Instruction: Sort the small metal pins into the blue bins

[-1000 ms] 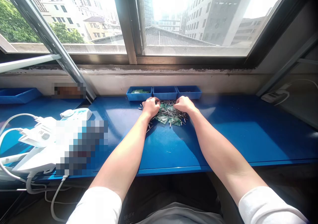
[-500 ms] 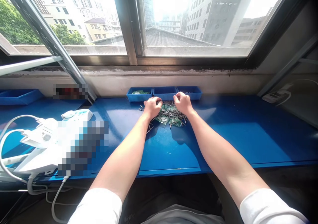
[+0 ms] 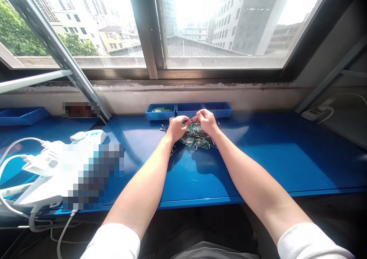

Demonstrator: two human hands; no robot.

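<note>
Over a pile of thin metal pins (image 3: 197, 131) mixed with small green plastic packets (image 3: 188, 141), both my hands meet with their fingertips almost touching. My left hand (image 3: 178, 128) is closed in a pinch on a slim metal pin (image 3: 192, 119) held above the pile. From the other side, my right hand (image 3: 208, 122) pinches close to the same spot; its fingertips are too small to show exactly what they grip. Right behind the hands stands a row of blue bins: the left bin (image 3: 161, 115) holds green packets, the right bin (image 3: 218, 109) a few dark pieces.
A white power strip (image 3: 46, 186) with plugs and cables covers the left of the blue table (image 3: 258, 155), beside a blurred-out object. Farther left sits another blue tray (image 3: 24, 117). A metal shelf post (image 3: 83, 75) rises at the left, before the window.
My right hand has moved slightly left and my left hand slightly right, so their fingertips now come together above the pile. A thin pin now shows between them.
</note>
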